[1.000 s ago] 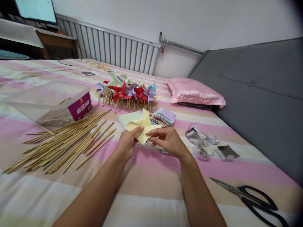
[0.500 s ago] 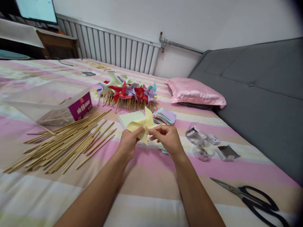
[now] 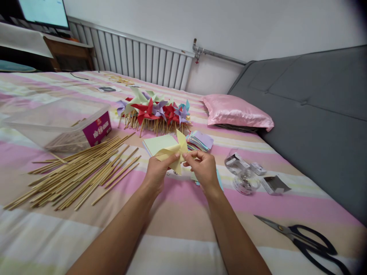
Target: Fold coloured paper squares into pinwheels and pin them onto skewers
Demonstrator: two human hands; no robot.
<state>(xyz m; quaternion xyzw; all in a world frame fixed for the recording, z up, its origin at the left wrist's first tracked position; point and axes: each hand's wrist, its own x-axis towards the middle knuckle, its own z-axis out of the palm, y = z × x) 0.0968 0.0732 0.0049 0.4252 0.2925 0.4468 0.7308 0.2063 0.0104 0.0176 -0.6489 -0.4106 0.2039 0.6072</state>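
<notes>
I am sitting at a bed with a pink striped sheet [image 3: 177,214], a radiator [image 3: 137,57] and a grey headboard [image 3: 309,114] beyond it. Since a second ago I am drawing the yellow paper pinwheel [image 3: 173,152] in tighter, its flaps gathering toward the centre, so the folding looks nearly done; my left hand [image 3: 156,172] is pinching its near edge and my right hand [image 3: 202,168] is pinching the flaps at the middle. Left of my hands are lying too many bamboo sticks [image 3: 77,172] to count beside one plastic tub [image 3: 57,122], ahead one cluster of finished pinwheels [image 3: 155,110] and one paper stack [image 3: 199,140], and to the right one pink pillow [image 3: 237,111] and one pair of scissors [image 3: 306,236].
</notes>
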